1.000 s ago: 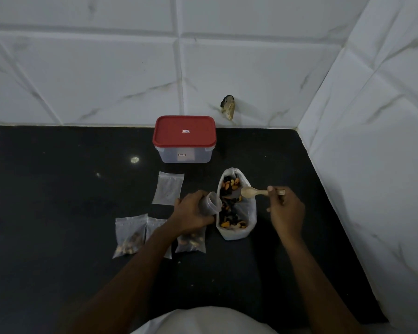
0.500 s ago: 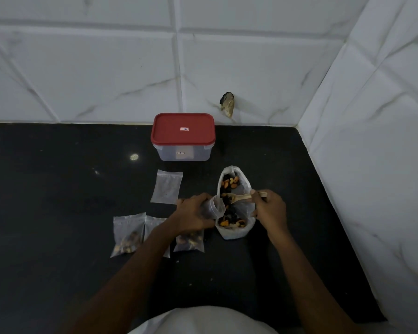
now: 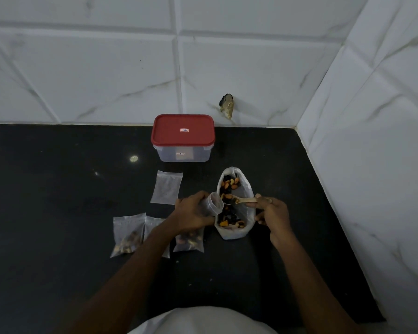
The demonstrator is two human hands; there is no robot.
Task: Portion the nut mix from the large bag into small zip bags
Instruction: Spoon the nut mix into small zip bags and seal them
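The large white bag [image 3: 247, 186] lies open on the black counter [image 3: 58, 189], full of mixed nuts. My left hand [image 3: 192, 213] grips a small clear zip bag [image 3: 214, 204], its open mouth tilted toward the large bag. My right hand [image 3: 272, 213] holds a wooden spoon [image 3: 239, 201] by the handle; its bowl carries nuts right at the small bag's mouth. An empty zip bag [image 3: 167, 190] lies flat to the left. Filled zip bags [image 3: 128, 235] sit in a row nearer me, one [image 3: 190, 241] partly under my left wrist.
A clear box with a red lid [image 3: 182, 137] stands against the back tiled wall. A tiled side wall [image 3: 372, 165] closes off the right. The counter's front edge is near my body.
My right hand brought the spoon down into the large bag, scooped nuts, and moved its bowl left to the mouth of the small bag. My left hand stayed in place.
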